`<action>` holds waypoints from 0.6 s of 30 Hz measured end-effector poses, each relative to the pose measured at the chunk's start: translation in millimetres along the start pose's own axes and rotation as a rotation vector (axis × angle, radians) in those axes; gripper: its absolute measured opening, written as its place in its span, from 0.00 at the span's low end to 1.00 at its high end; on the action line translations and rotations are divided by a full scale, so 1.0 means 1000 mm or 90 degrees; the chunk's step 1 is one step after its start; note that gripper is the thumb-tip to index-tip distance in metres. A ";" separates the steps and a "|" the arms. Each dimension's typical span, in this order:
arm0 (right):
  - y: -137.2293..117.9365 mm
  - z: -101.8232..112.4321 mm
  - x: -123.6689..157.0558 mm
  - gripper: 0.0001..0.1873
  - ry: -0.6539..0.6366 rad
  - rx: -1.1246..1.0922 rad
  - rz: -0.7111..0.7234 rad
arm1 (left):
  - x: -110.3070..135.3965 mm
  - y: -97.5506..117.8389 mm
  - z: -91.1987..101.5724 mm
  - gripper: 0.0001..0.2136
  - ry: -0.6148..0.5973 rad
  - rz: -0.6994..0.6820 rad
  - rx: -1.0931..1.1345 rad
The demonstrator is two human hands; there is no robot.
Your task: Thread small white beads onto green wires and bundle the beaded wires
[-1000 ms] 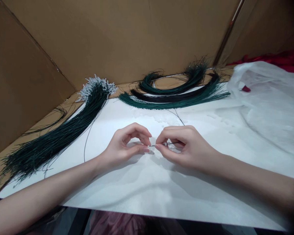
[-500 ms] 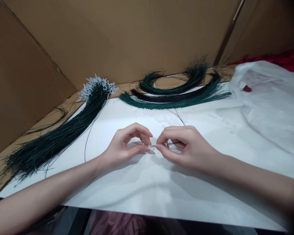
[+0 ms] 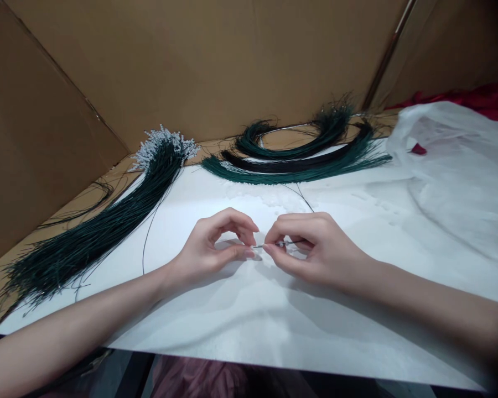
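Between my two hands runs a short stretch of thin dark wire [image 3: 259,246], just above the white table. My right hand [image 3: 315,246] pinches it between thumb and forefinger, and small whitish beads [image 3: 282,244] show on the wire behind that pinch. Thumb and a fingertip of my left hand [image 3: 205,243] close at the wire's left end; what they pinch is too small to make out. Left of my hands lies a thick bundle of dark green wire stems [image 3: 120,221] with clustered white beaded tips [image 3: 161,146].
Curved bundles of green and black wire [image 3: 290,174] lie at the back of the white table [image 3: 216,331], by a cardboard wall [image 3: 232,66]. A translucent plastic bag [image 3: 460,182] covers the right side, with red material [image 3: 477,102] behind it. Loose wires lie around.
Hardly anything differs. Both hands stay in the same place and hold the same pinch, with at most a tiny shift of the fingertips at the wire.
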State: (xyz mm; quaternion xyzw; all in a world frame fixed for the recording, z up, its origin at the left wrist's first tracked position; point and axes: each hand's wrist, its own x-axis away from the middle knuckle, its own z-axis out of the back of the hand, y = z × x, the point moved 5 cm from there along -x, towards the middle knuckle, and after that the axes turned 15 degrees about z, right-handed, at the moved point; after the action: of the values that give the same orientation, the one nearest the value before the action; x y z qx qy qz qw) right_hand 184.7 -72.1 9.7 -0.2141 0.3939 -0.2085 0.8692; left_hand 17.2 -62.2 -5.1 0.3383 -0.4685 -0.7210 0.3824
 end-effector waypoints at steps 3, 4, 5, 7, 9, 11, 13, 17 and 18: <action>0.000 -0.001 0.000 0.07 0.001 0.000 0.004 | 0.000 0.001 0.000 0.15 -0.001 -0.003 -0.002; 0.000 -0.001 0.001 0.07 0.000 -0.001 0.004 | -0.001 0.001 0.000 0.15 0.000 -0.005 -0.001; 0.000 -0.001 0.001 0.07 0.000 -0.001 0.005 | -0.001 0.001 0.000 0.15 0.001 -0.007 -0.001; -0.001 -0.001 0.001 0.07 -0.002 -0.001 0.006 | -0.001 0.000 0.000 0.16 0.002 -0.008 0.000; -0.001 -0.001 0.002 0.07 0.001 0.000 0.009 | -0.001 0.000 0.000 0.15 0.003 -0.005 -0.003; -0.001 -0.002 0.002 0.07 0.002 0.002 0.014 | 0.000 0.000 0.000 0.15 0.003 -0.004 -0.008; -0.001 -0.002 0.001 0.07 0.001 0.003 0.016 | 0.000 0.000 0.000 0.15 0.005 -0.005 -0.009; -0.001 -0.002 0.001 0.07 -0.003 0.009 0.018 | 0.000 -0.001 0.000 0.16 0.005 0.003 -0.008; -0.001 -0.002 0.001 0.07 -0.004 0.010 0.019 | 0.000 -0.001 0.000 0.16 0.004 0.003 -0.008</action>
State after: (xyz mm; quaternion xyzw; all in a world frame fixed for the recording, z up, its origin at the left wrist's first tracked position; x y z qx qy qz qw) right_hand 183.3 -73.9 8.2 -0.2019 0.3928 -0.1982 0.8750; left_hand 16.7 -62.0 -6.1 0.3369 -0.4634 -0.7219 0.3881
